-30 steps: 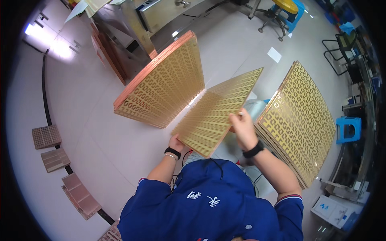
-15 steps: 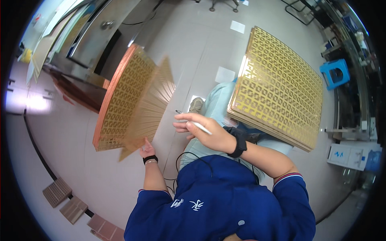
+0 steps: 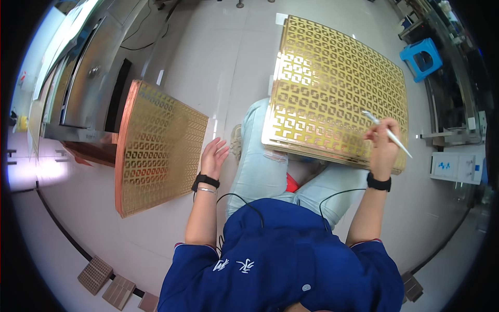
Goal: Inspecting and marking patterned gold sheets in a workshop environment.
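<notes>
My left hand (image 3: 213, 158) is open and empty, fingers stretched out beside the right edge of the left stack of patterned gold panels (image 3: 162, 151), which has copper-coloured edges. A narrow gap seems to lie between fingertips and stack. My right hand (image 3: 385, 139) pinches a slim white pen-like tool (image 3: 398, 141) with a metallic tip pointing up and left. That hand is over the near right part of a second stack of gold panels (image 3: 340, 88), which lies flat beyond my knees. The top panel bears rows of shiny interlocking shapes. Whether the tool's tip touches it, I cannot tell.
A blue plastic stool (image 3: 422, 58) stands at the far right, near a dark bench. A white cabinet (image 3: 456, 167) is below it. At the left stands a metal cabinet (image 3: 88, 78). Black cables (image 3: 240, 195) run across my lap. Small sample panels (image 3: 95, 274) lie lower left.
The tilted, fanned-out panel at the left stack now lies against it. My left hand has let go and moved up; my right hand has swung right over the other stack with the white tool.
</notes>
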